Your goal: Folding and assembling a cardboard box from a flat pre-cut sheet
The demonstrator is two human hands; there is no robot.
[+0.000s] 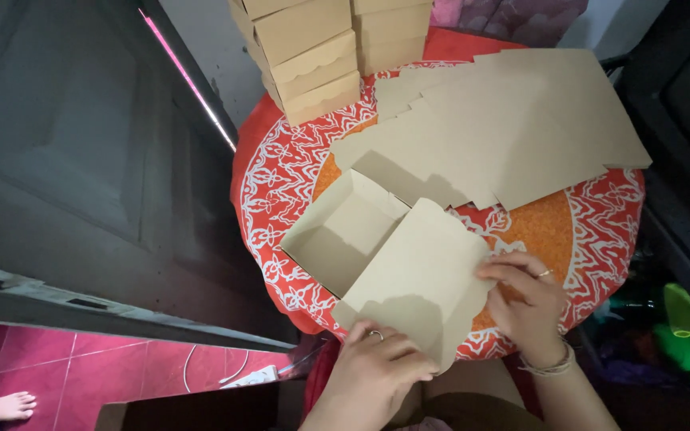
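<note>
Person seated over a round table with a red-and-orange patterned cloth (281, 172), folding a kraft cardboard box (377, 255) at the lower centre of the frame. Box body sits open toward centre-left, tray side up, its lid flap stretching down-right toward the hands.

Left hand (373, 371), bottom centre: fingers curled and pressed together on the near corner of the lid flap, ring visible, thumb hidden under the card, so whether it pinches cannot be told. Right hand (525, 299), lower right: fingers bent, tips pressed onto the scalloped right edge of the flap, wrist with a bracelet.

Upper right: loose pile of flat unfolded box blanks (513, 120), overlapping, touching the open box's far side. Top centre: two stacks of finished boxes (333, 48), closed, side by side at the table's far edge. Left half of the frame: dark door (81, 136). Bottom left: red tiled floor (81, 375) with a bare foot (1, 409) of someone else.

To do this fold well, my judgement: keep both hands flat along the crease line, press evenly so the flap bends on the score and not beside it, hold the tray from sliding on the cloth, and avoid crushing the scalloped edge.
</note>
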